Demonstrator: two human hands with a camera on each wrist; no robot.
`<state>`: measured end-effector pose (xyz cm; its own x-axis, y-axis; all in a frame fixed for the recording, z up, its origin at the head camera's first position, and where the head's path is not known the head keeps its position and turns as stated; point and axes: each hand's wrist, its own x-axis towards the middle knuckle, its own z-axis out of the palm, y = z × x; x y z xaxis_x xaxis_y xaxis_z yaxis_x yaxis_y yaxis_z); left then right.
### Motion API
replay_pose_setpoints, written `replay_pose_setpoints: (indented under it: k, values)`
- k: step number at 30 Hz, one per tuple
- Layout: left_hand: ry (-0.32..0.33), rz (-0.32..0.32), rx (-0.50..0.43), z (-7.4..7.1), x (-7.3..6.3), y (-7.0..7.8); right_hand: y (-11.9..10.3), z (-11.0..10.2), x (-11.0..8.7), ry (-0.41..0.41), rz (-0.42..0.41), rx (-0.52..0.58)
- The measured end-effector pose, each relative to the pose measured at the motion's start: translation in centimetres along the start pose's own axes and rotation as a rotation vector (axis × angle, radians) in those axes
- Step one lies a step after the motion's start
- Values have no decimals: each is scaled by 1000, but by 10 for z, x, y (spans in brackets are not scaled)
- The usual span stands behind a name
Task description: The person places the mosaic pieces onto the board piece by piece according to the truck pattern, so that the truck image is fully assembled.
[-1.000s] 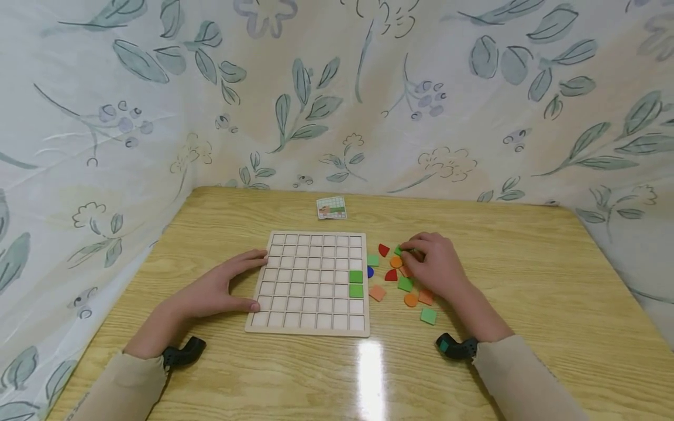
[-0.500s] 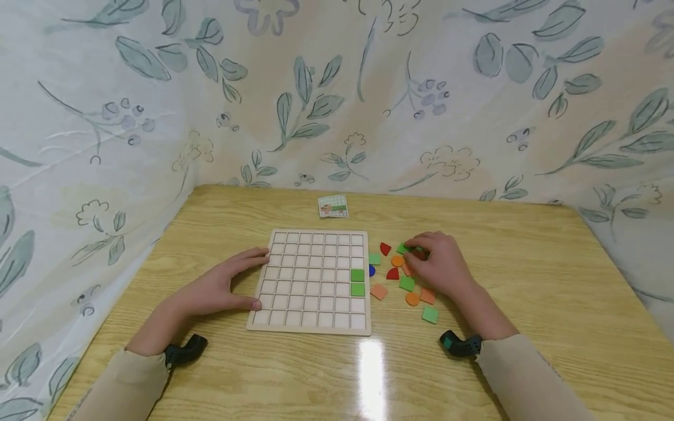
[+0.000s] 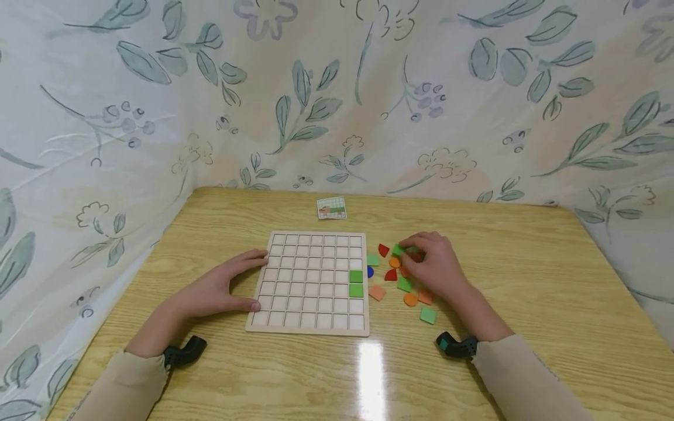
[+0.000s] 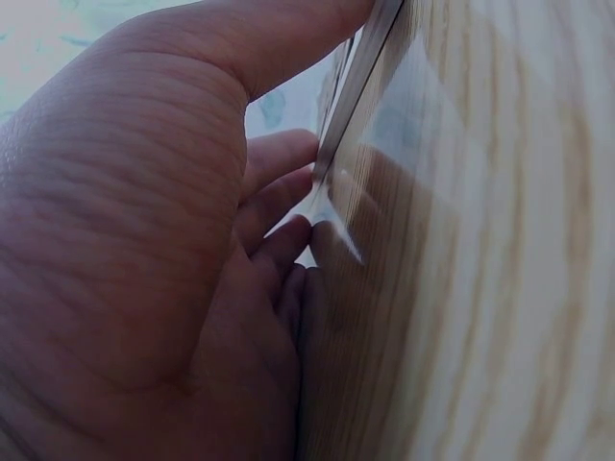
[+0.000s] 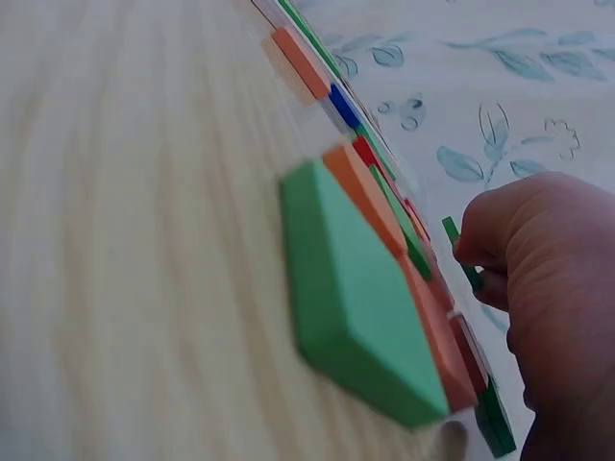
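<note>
A pale wooden grid board (image 3: 302, 280) lies on the table, with two green square tiles (image 3: 356, 283) in cells of its right column. My left hand (image 3: 216, 289) rests at the board's left edge, thumb and fingertips spread along the rim and touching it. Above the scattered pieces, my right hand (image 3: 434, 263) pinches a green square tile (image 3: 398, 250) between thumb and fingers. The right wrist view shows this green tile (image 5: 463, 254) standing on edge, off the table. Pieces under the right palm are partly hidden.
Loose pieces lie right of the board: red quarter-circles (image 3: 391, 275), orange discs (image 3: 410, 299), a blue piece (image 3: 370, 272), orange squares (image 3: 376, 293) and a light green square (image 3: 428, 316). A small printed card (image 3: 332, 208) lies behind the board. Patterned cloth (image 3: 337, 117) hangs behind the table.
The green tile at the right fingertips shows slightly more of its face than a second ago. My left hand and the board keep their places.
</note>
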<state>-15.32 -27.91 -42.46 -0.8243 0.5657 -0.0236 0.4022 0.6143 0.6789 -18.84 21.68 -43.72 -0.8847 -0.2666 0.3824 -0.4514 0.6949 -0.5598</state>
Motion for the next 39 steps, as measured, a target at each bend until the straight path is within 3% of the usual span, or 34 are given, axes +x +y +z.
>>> replay_pose_setpoints:
  k: [10, 25, 39]
  values:
    - [-6, 3, -5, 3, 4, -3, -21, 13, -3, -49, -28, 68]
    - [-9, -10, -3, 2, 2, -4, -61, 45, 2, -148, -145, 84]
    - [4, 4, 2, -1, 1, -2, -77, 62, 11, -140, -302, 75]
